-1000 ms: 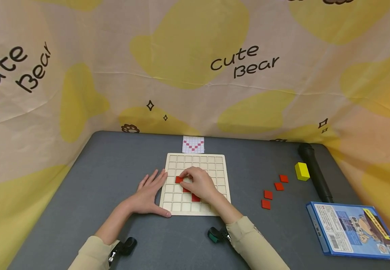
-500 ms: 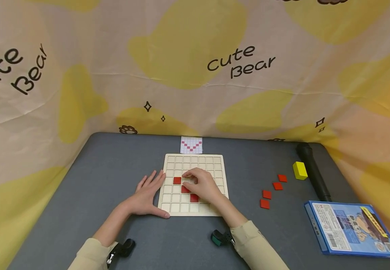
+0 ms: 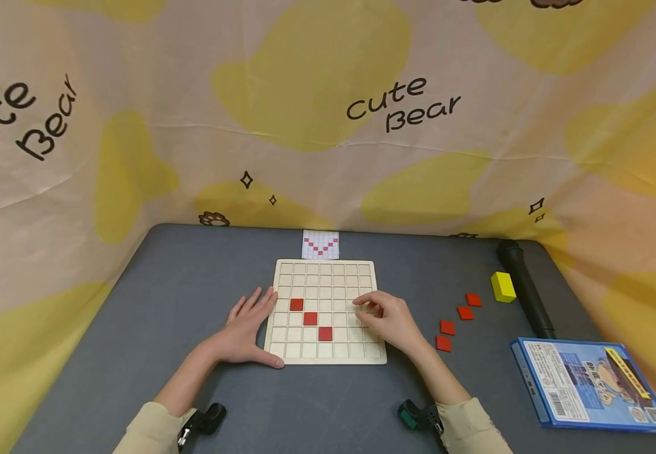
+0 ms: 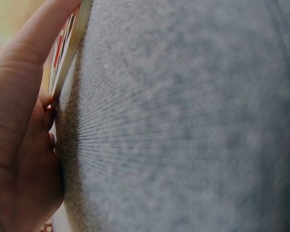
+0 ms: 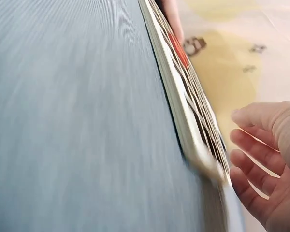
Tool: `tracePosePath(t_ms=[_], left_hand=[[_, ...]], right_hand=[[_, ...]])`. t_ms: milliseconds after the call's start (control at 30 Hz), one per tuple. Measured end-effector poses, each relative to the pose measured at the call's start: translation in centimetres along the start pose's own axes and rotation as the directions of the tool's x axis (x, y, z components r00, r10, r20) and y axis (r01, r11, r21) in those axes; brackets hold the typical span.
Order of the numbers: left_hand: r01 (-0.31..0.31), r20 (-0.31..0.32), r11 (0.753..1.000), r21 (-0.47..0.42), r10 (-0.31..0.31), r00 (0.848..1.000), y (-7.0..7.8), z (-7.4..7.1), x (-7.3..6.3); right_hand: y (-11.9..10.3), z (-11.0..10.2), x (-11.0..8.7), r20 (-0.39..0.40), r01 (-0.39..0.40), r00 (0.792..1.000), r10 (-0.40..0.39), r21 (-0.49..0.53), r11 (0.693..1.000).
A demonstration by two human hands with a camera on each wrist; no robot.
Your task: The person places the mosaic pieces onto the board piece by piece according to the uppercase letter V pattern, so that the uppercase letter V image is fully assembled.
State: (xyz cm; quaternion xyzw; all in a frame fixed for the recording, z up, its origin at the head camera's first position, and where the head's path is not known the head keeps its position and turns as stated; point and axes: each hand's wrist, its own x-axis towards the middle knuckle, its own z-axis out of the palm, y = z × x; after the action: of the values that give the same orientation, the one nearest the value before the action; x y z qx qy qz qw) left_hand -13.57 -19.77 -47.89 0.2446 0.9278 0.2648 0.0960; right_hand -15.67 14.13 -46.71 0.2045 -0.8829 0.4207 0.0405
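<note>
A pale grid board (image 3: 339, 350) lies on the grey table with three red square tiles set in its cells, stepping down from a left tile (image 3: 296, 304) through a middle tile (image 3: 310, 319) to a lower tile (image 3: 325, 334). My left hand (image 3: 246, 331) rests at the board's left edge, fingers spread and thumb at the near corner. Over the board's right side hovers my right hand (image 3: 390, 320), its fingers loosely bent and nothing between them, as the right wrist view also shows. Behind the board is a small card (image 3: 321, 244) printed with a V of pink squares.
Several loose red tiles (image 3: 447, 327) lie to the right of the board. Farther right are a yellow block (image 3: 503, 287), a black tube (image 3: 526, 290) and a blue box (image 3: 594, 384). A patterned cloth (image 3: 293, 126) hangs behind the table.
My right hand has left the tile at the left of the board and moved right, across to the board's right side. The left hand stays at the edge.
</note>
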Motion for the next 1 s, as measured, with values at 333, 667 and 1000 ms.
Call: tracePosePath(t_ms=[333,667,1000], left_hand=[[0.004,0.003,1.0,0.011,-0.004,1.0,-0.2,0.1,0.2],[0.008,0.007,1.0,0.01,-0.008,1.0,-0.1,0.1,0.1],[0.01,0.006,1.0,0.002,-0.01,1.0,0.1,0.0,0.2]], right_hand=[[3.4,-4.7,-4.1,-0.127,-0.124,0.986,0.108,-0.124,0.985],[5.4,-8.7,-7.2,-0.193,-0.251,0.958,0.212,-0.202,0.947],[5.6,-8.7,-7.2,-0.154,-0.273,0.956,0.252,-0.143,0.951]])
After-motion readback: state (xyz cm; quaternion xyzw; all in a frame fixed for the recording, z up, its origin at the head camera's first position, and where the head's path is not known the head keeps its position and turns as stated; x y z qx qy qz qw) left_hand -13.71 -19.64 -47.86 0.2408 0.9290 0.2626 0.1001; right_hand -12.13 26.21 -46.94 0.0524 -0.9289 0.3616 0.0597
